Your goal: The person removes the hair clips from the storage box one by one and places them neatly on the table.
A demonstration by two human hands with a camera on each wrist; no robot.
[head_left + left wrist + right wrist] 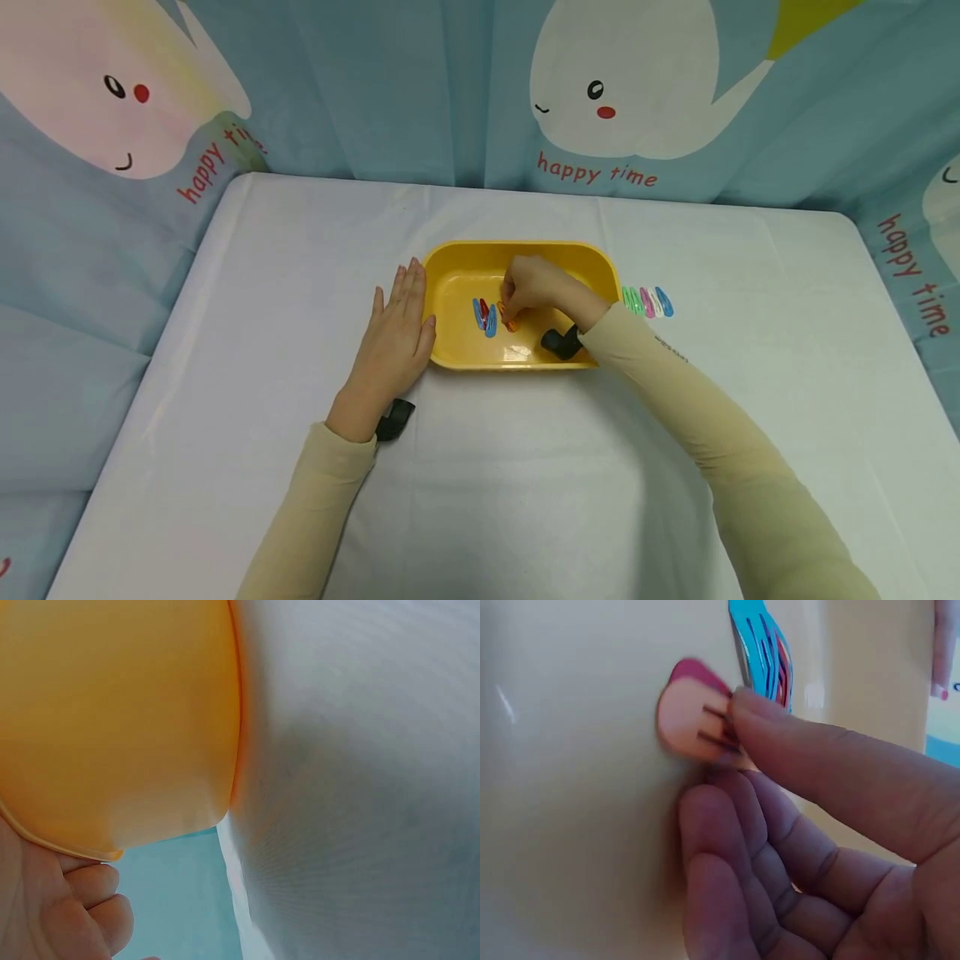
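Note:
A yellow tray [457, 360] stands on the white-covered table, its left rim touched by my left hand [393, 337], whose fingers lie straight along the outside. The left wrist view shows the tray's outer wall [127, 727] close up, with some fingers [94, 885] at its rim. Inside the tray, my right hand [532, 287] pinches an orange snap hair clip [686, 720] between thumb and fingers. A dark pink clip [694, 671] shows partly behind it; whether it is also gripped I cannot tell. Blue clips [491, 321] and a red clip [483, 309] lie just left of this hand.
Right of the tray, several snap clips stand in a row on the cloth: green [636, 301], pink [647, 302], white [657, 302] and blue [664, 302]. Black wrist devices [395, 419] sit at both wrists. A blue curtain with whales [390, 92] hangs behind the table.

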